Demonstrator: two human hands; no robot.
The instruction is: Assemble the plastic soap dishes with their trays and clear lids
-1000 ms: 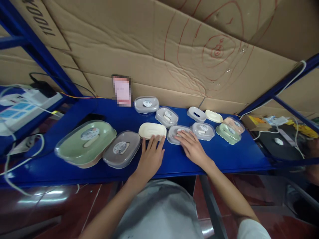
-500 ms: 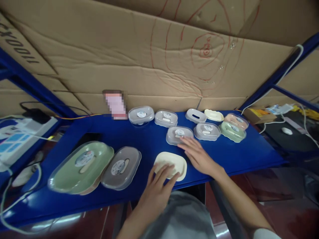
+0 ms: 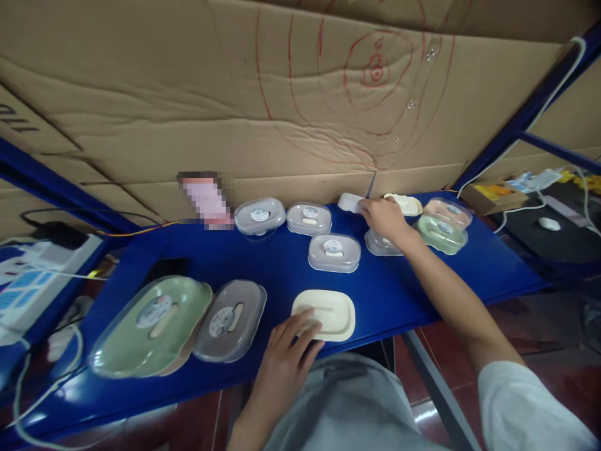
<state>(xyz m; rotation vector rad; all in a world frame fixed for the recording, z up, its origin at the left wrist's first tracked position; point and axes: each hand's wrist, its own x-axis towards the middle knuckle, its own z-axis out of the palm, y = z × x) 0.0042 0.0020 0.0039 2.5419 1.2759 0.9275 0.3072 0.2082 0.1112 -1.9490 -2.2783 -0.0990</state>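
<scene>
My left hand [image 3: 287,352] lies near the front edge of the blue table [image 3: 282,275], its fingers stretched flat onto the near rim of a cream soap dish [image 3: 328,311]. My right hand [image 3: 385,217] reaches to the back of the table, where its bunched fingers close on the edge of a small white soap dish [image 3: 348,202]. My right forearm passes over a clear-lidded box [image 3: 378,246] and hides part of it.
Clear-lidded boxes [image 3: 333,252] [image 3: 308,218] [image 3: 259,215] stand mid-table. At the left front lie a large green dish [image 3: 150,322] and a grey-brown one [image 3: 230,319]. Cream [image 3: 409,204], pink [image 3: 447,212] and green [image 3: 441,233] dishes sit at the right. A cardboard wall [image 3: 235,113] backs the table.
My right hand left the clear box in the middle and reached back right to the white dish. The left hand pulled the cream dish to the front edge and rests on it.
</scene>
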